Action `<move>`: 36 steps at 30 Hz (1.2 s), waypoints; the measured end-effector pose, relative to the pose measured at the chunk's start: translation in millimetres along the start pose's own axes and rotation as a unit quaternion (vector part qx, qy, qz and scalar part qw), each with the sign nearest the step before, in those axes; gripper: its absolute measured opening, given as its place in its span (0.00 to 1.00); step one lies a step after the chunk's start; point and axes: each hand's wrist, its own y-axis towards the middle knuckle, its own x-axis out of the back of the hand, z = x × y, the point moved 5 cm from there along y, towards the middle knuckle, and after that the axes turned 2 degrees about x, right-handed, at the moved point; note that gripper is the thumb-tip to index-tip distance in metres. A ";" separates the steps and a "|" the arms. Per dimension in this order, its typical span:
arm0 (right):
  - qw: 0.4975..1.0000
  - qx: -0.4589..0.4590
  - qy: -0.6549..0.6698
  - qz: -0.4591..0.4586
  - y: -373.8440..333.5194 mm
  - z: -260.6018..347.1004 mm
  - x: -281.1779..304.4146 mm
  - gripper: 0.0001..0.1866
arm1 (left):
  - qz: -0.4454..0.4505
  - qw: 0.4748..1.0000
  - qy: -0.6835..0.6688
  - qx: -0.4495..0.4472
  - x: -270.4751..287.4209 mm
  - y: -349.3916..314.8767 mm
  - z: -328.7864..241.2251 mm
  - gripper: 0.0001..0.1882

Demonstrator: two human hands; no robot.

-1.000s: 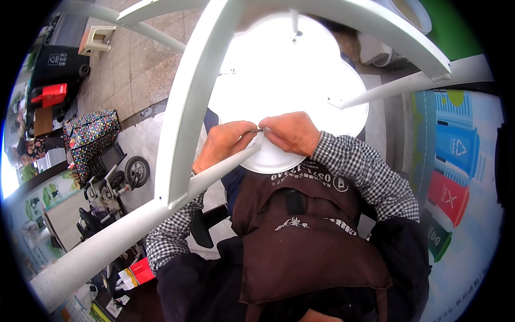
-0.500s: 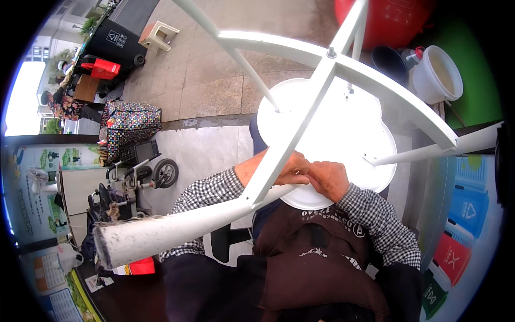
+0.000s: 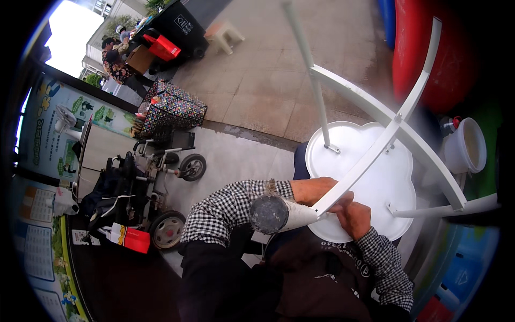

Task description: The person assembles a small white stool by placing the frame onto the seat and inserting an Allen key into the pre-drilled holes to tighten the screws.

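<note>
A white stool (image 3: 375, 161) with a scalloped round top lies upside down across my lap, its legs and curved cross braces sticking up. Both hands meet low on the stool, where the near leg (image 3: 299, 214) joins the underside. My left hand (image 3: 316, 191) reaches behind a cross brace, which covers part of its fingers. Bent fingers of my right hand (image 3: 355, 219) press together against the left fingertips. Whatever is between them is hidden. The near leg's dark, dirty foot end (image 3: 269, 214) points up over my left sleeve.
At the left stand a wheeled cart (image 3: 161, 188) and a dotted bag (image 3: 170, 110). Beyond them are a black wheeled bin (image 3: 174, 29), a small plastic stool (image 3: 222, 36) and people. A white bucket (image 3: 464, 146) and a large red object (image 3: 429, 59) sit at the right.
The view has turned, so the stool appears farther right, with its near leg's foot end now facing me. My hands stay together at the same spot on the underside.
</note>
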 end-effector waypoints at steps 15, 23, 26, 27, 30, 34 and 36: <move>0.996 0.045 0.001 -0.076 -1.5 4.8 -0.7 0.12 | -0.052 0.996 -0.076 -0.021 -10.7 -12.2 19.0 0.09; 0.994 0.052 0.027 -0.095 -2.1 4.8 1.1 0.12 | 0.011 0.975 0.192 -0.111 -17.4 -7.0 24.3 0.09; 0.997 0.043 0.011 -0.070 -1.2 7.5 4.3 0.13 | -0.014 0.993 0.108 -0.052 -15.0 -9.6 21.7 0.10; 0.997 0.039 0.013 -0.068 -1.4 6.5 4.4 0.12 | -0.031 0.997 0.068 -0.025 -10.8 -8.9 14.0 0.10; 0.996 0.034 0.022 -0.075 -1.6 4.4 2.9 0.10 | -0.018 1.000 -0.010 0.018 -16.6 -5.1 23.8 0.08; 0.994 0.039 0.031 -0.096 -1.2 5.5 2.8 0.08 | -0.042 0.997 -0.068 0.018 -13.3 -11.4 13.2 0.09; 0.995 0.035 0.028 -0.089 -0.6 5.6 4.9 0.07 | 0.002 0.996 -0.083 0.025 -9.0 -12.5 12.9 0.10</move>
